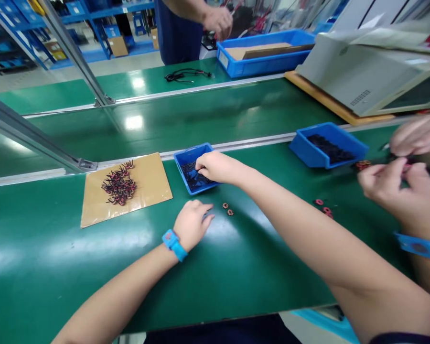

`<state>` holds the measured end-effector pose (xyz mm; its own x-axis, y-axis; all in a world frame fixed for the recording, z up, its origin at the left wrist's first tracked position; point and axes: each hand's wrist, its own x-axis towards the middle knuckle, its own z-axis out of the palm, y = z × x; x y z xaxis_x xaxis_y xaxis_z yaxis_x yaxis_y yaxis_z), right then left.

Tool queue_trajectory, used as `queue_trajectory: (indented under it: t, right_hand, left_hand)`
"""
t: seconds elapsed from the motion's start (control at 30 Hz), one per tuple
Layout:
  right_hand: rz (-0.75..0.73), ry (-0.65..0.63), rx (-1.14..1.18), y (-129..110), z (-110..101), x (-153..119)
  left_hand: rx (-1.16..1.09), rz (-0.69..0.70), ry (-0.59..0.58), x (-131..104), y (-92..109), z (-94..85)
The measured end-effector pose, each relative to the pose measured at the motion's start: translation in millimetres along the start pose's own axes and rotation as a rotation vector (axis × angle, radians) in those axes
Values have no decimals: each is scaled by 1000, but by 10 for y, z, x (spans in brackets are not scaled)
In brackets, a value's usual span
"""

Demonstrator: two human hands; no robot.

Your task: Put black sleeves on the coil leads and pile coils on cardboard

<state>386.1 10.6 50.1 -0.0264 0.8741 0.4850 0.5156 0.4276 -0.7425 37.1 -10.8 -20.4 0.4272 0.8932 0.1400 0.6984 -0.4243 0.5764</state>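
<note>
My right hand reaches into a small blue bin of small black pieces. Its fingers are pinched together, and what they hold, if anything, is hidden. My left hand, with a blue wrist strap, hovers over or rests on the green table, thumb and index finger apart and nothing visible between them. Just right of its fingertips lie two small copper-coloured wound rings. Left of the bin, a pile of reddish rings with black leads sits on a piece of brown cardboard.
At right, a co-worker's hands handle small parts beside another blue bin of black pieces. Reddish rings lie nearby. Across the metal-edged belt stand another person, a blue tray and a grey machine.
</note>
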Motion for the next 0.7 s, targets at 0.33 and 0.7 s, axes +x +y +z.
queue_trajectory:
  t: [0.33, 0.7]
  right_hand:
    - [248, -31, 364, 266, -245, -115]
    - [174, -253, 33, -889, 1802, 291]
  left_hand:
    - [-206, -88, 38, 226, 149, 161]
    - [-1265, -498, 26, -176, -91, -171]
